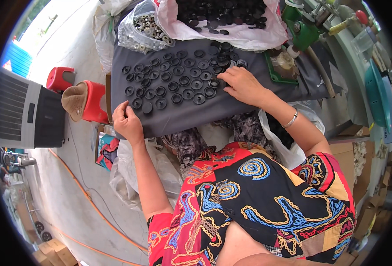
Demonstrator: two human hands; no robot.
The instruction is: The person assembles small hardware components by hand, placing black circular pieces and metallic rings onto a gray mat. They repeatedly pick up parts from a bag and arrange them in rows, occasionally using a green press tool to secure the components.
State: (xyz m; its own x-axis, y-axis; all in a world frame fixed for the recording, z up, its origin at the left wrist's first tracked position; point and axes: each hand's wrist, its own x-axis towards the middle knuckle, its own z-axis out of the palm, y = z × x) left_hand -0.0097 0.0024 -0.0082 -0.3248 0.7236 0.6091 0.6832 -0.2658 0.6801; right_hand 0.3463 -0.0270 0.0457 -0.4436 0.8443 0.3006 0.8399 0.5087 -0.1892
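- Pale floor (87, 150) spreads out beyond the left edge of the worktop, with an orange hose (94, 199) lying across it.
- Grey cloth covers the worktop (178, 122).
- Large grey appliance (14, 106) with a slatted front, on the floor well apart from the left edge.
- White sack (253, 39) at the middle of the far edge, open, with many black discs inside.
- Green machine (300, 33) toward the far right corner, a green frame at its base.
- 2 red stools (99, 104) outside the left edge; a brown hat (75, 99) sits against the nearer stool.
- Clear bag (127, 35) of small metal parts at the far left corner.
- Right hand (244, 86): thumb and fingers curl at the right side of the spread pieces, fingertips at 1 ring; I cannot tell whether they pinch it.
- Left hand (128, 126): at the near left corner, thumb and forefinger close together; I cannot tell whether anything is between them.
- Stack of black pieces (223, 56), just in front of the sack.
- Black round pieces (165, 76), in loose rows from near the left edge to the right hand.
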